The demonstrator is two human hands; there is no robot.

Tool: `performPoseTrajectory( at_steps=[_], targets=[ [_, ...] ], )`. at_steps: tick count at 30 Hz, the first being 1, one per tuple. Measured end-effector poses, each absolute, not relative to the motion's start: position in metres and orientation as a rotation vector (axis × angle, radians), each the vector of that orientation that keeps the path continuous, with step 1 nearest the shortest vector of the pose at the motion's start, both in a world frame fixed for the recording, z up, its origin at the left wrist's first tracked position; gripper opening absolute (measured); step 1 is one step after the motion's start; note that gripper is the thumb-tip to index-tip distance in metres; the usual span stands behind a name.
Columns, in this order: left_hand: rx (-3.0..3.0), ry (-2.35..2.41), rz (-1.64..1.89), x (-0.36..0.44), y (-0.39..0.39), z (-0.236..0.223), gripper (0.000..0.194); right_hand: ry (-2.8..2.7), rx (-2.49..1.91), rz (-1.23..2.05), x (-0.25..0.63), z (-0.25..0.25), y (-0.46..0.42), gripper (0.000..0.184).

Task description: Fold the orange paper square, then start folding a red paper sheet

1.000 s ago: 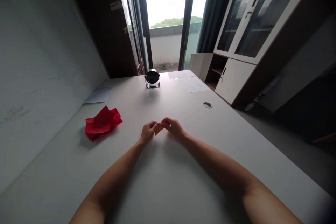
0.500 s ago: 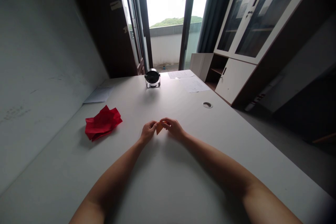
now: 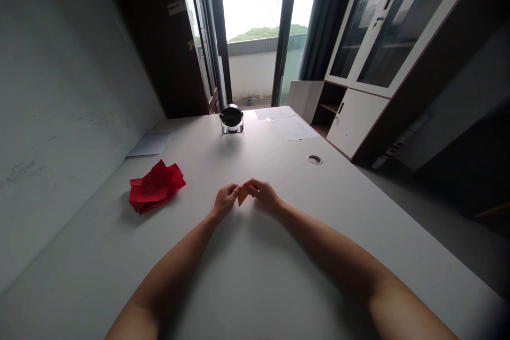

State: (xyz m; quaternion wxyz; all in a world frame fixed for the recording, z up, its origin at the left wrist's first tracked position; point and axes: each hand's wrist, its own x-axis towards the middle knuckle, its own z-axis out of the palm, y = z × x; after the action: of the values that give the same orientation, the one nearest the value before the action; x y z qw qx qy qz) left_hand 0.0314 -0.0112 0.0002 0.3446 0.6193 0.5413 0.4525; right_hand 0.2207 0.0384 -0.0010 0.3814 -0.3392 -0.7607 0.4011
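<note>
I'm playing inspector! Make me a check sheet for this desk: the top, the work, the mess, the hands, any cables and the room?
Surface: smooth white desk, with a round white-rimmed hole at right.
Job's things: small orange pointed piece, paper-like, between both hands.
Clutter: crumpled bright red sheet at left; round black device on a silver stand at the far side; flat pale papers at far right.
Grippers: left hand and right hand, both pinching the orange piece.
Cables: nothing seen.
Surroundings: dark curtain and white cabinet with glass doors beyond the desk.
</note>
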Motion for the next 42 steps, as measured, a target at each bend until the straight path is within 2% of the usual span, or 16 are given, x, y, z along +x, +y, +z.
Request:
performPoseTrajectory(
  at_steps=[9, 23, 42],
  targets=[
    [1.607, 1.426, 1.186, 0.032, -0.011, -0.001, 0.038, -1.914, -0.84, 1.026, 0.221, -0.006, 0.04, 0.031],
    [1.507, 1.314, 1.237, 0.031, -0.008, -0.011, 0.035, -1.641, -0.653, 1.384, 0.22, -0.006, 0.043, 0.043],
    [1.445, 1.229, 1.258, 0.031, -0.003, -0.016, 0.03, -1.605, -0.539, 1.562, 0.219, -0.008, 0.045, 0.038]
  ],
)
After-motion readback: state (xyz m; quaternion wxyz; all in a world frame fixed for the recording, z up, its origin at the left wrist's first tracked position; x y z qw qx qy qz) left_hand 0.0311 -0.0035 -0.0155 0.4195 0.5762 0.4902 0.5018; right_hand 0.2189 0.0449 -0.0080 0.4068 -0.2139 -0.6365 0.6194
